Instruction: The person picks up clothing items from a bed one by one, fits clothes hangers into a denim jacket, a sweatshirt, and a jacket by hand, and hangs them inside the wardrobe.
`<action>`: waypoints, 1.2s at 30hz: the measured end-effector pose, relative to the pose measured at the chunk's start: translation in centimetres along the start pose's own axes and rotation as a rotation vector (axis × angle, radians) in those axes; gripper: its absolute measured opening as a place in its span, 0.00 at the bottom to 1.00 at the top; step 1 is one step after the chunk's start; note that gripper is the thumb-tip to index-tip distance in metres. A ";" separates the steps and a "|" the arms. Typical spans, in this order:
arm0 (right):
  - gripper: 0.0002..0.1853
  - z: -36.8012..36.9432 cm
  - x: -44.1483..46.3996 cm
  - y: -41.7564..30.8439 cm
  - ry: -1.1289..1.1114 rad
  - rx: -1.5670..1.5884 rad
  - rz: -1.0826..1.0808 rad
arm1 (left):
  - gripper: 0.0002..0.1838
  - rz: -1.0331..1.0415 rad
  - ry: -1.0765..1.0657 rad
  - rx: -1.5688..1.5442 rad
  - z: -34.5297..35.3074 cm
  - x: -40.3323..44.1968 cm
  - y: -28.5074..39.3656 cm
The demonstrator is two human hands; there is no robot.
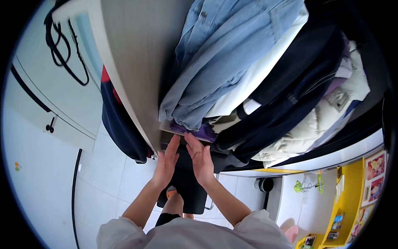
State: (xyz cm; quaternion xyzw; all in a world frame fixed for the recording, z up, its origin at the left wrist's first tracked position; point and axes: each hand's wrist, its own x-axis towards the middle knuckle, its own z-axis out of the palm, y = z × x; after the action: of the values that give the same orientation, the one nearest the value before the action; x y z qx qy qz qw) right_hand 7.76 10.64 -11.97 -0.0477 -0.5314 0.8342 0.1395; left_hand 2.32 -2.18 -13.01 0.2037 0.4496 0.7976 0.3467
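Note:
My left hand [166, 164] and my right hand [202, 162] are raised in front of me, palms turned towards each other. Their fingers are stretched out, and a gap between them holds nothing. Just beyond the fingertips, a purple cloth item [203, 132] lies at the bottom of an open wardrobe. Above it hangs a light blue denim jacket [228, 62], with a white garment [248, 85] beside it. Further right hang dark navy clothes [286, 97] and a cream padded jacket [304, 126].
A black chair seat [188, 182] is below my hands. The wardrobe side panel [132, 54] rises at left, with a navy garment [118, 120] outside it. A pale door [41, 128], black cord [62, 62], yellow shelf [348, 203] and dark bin [264, 184] surround the tiled floor [103, 182].

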 end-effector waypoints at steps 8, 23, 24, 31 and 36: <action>0.40 -6.9 -4.7 13.1 -0.103 0.004 -0.035 | 0.45 0.122 -0.067 0.002 -4.6 -2.5 -13.4; 0.41 -13.6 -31.4 20.9 -0.232 0.241 0.233 | 0.39 0.097 0.201 -0.060 3.2 -26.3 -30.3; 0.41 -13.6 -33.0 20.8 -0.262 0.245 0.254 | 0.38 0.087 0.250 -0.066 3.7 -28.0 -30.6; 0.39 -10.9 -39.0 21.0 -0.411 0.209 0.425 | 0.40 0.086 0.415 0.046 4.6 -37.0 -30.7; 0.41 -5.6 -40.9 21.9 -0.581 0.215 0.481 | 0.40 0.192 0.587 0.068 5.3 -43.4 -28.8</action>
State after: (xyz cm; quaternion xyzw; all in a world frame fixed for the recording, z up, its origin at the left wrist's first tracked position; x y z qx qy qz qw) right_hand 44.13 -4.75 -36.92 0.0818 -0.4321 0.8727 -0.2121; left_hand 45.78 -20.85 -35.58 0.0178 0.5355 0.8360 0.1182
